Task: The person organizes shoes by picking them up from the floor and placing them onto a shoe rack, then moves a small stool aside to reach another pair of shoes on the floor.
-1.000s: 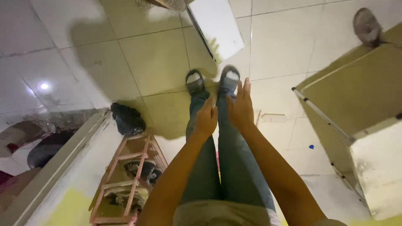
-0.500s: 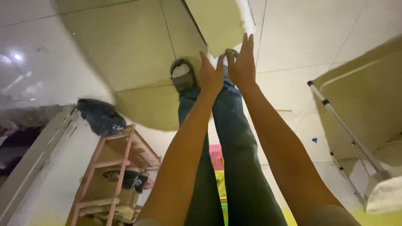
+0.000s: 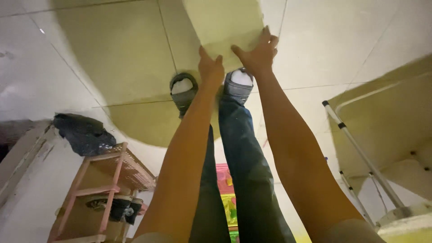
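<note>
Both arms stretched forward, hands gripping near edge of pale flat panel [image 3: 222,24]: left hand [image 3: 210,69] fingers up against it, right hand [image 3: 257,55] curled over edge. Panel held above tiled floor [image 3: 112,58], over sandalled feet [image 3: 183,92]. Pink rack [image 3: 105,189] at left.

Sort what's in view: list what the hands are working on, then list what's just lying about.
In hand:
- pale flat board, its lower edge gripped by both hands
- left hand
- right hand

Lying about:
- pink shelf rack
- black bag on top of the rack
- metal stand
- tiled floor
</note>
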